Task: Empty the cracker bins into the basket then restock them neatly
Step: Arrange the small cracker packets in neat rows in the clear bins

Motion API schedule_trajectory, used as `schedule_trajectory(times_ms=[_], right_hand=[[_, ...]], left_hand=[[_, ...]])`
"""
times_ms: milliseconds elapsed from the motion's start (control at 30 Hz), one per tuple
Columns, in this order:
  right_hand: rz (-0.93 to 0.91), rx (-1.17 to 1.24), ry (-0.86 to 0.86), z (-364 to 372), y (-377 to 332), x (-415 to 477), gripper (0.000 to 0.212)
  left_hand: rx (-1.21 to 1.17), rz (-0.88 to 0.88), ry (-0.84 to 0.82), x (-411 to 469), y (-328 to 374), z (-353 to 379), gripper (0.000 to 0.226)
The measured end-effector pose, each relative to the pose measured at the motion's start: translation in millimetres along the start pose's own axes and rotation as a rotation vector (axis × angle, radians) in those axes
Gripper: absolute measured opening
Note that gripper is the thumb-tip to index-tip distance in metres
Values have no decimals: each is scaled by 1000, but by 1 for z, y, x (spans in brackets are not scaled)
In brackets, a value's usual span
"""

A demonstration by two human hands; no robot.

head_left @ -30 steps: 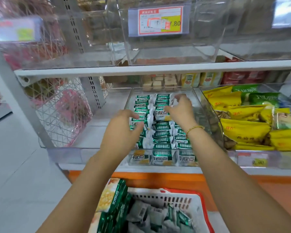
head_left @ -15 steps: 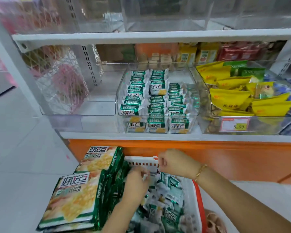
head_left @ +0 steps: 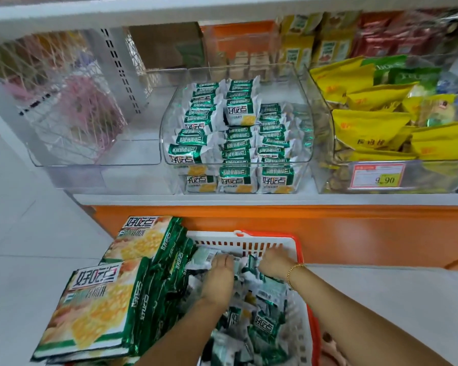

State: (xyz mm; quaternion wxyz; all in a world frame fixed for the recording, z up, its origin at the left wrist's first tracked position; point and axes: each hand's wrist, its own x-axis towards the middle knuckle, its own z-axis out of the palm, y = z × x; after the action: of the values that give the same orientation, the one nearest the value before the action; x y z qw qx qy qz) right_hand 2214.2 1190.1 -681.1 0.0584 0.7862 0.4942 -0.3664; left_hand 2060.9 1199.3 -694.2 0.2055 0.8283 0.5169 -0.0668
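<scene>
A clear bin (head_left: 308,143) on the low shelf holds three rows of small green-and-white cracker packs (head_left: 238,143). Below it stands a white basket with a red rim (head_left: 299,249), full of loose small packs (head_left: 262,323). Both hands are down in the basket's far end. My left hand (head_left: 218,273) lies palm down on the pile, its fingertips buried among the packs. My right hand (head_left: 274,261) reaches into the pile beside it, fingers curled down among the wrappers. What either hand holds is hidden.
Large green cracker bags (head_left: 95,307) are stacked at the basket's left side. A clear bin (head_left: 95,159) stands left of the cracker bin. A bin of yellow bags (head_left: 376,122) with a price tag (head_left: 376,178) stands right. An orange plinth (head_left: 328,228) runs under the shelf.
Both hands left the shelf bin a second ago and dropped into the basket. Since half a second ago they have pushed deeper into the loose packs, and the view has tilted down.
</scene>
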Motion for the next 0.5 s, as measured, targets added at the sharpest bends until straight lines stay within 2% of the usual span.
schedule_trajectory(times_ms=[133,233,333,500], right_hand=[[103,190,27,19,4,12,58],[152,490,-5,21,4,19,52],[198,754,-51,18,4,22,67],[189,670,-99,14,-6,19,79]], left_hand=[[165,17,-27,14,-4,5,84],[111,17,30,17,-3,6,72],[112,16,35,16,-2,7,73],[248,40,-83,-2,0,8,63]])
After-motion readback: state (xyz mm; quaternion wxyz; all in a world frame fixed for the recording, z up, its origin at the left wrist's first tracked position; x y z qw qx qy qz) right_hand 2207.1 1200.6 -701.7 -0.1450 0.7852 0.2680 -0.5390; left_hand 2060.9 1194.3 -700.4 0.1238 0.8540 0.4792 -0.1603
